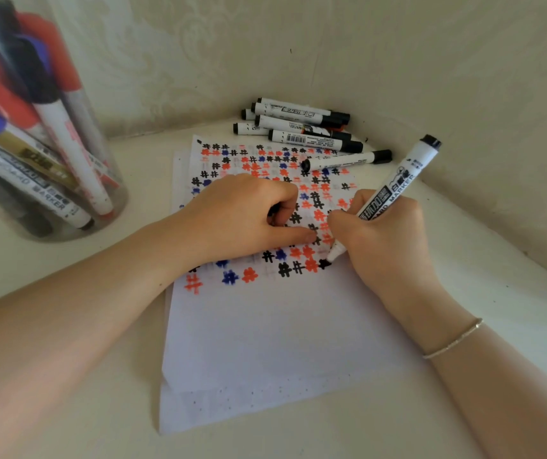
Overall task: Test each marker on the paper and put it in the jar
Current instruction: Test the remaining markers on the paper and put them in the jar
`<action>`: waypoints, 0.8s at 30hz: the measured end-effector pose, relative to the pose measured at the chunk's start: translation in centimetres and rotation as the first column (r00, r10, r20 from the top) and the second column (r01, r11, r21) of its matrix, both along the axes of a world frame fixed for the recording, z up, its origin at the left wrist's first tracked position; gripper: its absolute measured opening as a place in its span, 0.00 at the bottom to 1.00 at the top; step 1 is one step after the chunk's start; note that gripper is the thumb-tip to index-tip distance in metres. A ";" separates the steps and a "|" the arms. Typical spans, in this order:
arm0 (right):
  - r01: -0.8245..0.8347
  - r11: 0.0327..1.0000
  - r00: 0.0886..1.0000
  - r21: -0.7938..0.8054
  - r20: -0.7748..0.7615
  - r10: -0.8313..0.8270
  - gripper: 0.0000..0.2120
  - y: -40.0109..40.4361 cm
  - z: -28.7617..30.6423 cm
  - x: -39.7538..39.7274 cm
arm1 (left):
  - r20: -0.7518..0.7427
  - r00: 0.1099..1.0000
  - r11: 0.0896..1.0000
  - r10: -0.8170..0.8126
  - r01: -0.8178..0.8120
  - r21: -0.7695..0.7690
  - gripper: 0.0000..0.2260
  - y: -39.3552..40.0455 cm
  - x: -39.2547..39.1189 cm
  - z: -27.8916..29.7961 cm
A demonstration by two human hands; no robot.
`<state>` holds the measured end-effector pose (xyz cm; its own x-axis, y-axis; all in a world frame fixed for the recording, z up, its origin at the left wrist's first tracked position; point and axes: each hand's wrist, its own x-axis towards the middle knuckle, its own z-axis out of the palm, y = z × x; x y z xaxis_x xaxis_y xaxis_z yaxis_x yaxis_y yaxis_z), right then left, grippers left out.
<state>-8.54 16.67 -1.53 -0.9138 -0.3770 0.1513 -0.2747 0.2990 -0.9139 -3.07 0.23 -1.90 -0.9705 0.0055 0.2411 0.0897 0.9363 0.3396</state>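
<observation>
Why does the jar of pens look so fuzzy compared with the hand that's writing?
Head view: the jar sits close at the frame's left edge, blurred and stretched by the wide lens; the right hand, marker and paper at centre stay sharp; lighting is soft, without glare.

Table: paper, markers, jar.

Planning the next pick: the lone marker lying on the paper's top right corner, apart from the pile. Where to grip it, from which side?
Grip the lone marker mid-barrel, on the white section, coming from above with fingers closing across its width. It lies flat and roughly crosswise, black cap to the right, with bare paper on its near side; the pile of markers crowds the far side.
</observation>
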 end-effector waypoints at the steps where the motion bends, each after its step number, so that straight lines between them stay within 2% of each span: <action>1: 0.011 1.000 1.000 -0.014 -0.001 -0.011 0.12 0.0 0.0 -0.1 | 0.000 1.000 1.000 -0.002 0.002 0.003 0.17 0.0 0.0 0.0; 5: 0.018 0.999 0.999 -0.029 -0.043 -0.020 0.12 -0.2 -0.2 -0.1 | 0.005 1.000 1.000 0.003 -0.003 -0.007 0.17 0.1 0.1 0.2; 9: -0.030 1.000 0.999 -0.005 -0.018 0.030 0.16 -0.2 -0.1 -0.1 | 0.027 1.000 1.000 0.005 -0.005 -0.024 0.17 0.2 0.3 0.3; 10: -0.030 0.999 0.999 -0.038 0.012 0.031 0.16 0.0 -0.1 -0.1 | 0.022 1.000 0.999 0.007 -0.006 -0.033 0.16 0.2 0.4 0.3; 12: -0.002 0.977 0.993 -0.213 0.118 0.027 0.16 0.3 0.1 -0.4 | 0.013 1.000 1.000 0.010 -0.010 0.016 0.14 0.5 0.6 0.4; 15: 0.067 0.869 0.952 -0.490 0.291 0.090 0.14 0.8 0.6 -1.0 | 0.044 0.999 0.943 -0.023 0.007 0.334 0.05 0.6 0.9 0.6; 17: 0.086 0.777 0.906 -0.624 0.373 0.200 0.10 1.0 0.9 -1.3 | 0.035 0.998 0.895 -0.060 0.038 0.445 0.10 0.7 1.0 0.9; 20: 0.138 0.662 0.818 -0.737 0.461 0.343 0.08 1.3 1.3 -1.4 | 0.037 0.994 0.896 -0.103 0.077 0.437 0.16 0.9 0.9 0.8; 24: 0.134 0.681 0.820 -0.720 0.466 0.331 0.11 1.2 1.6 -1.2 | 0.025 0.991 0.913 -0.134 0.113 0.393 0.21 1.2 0.8 0.7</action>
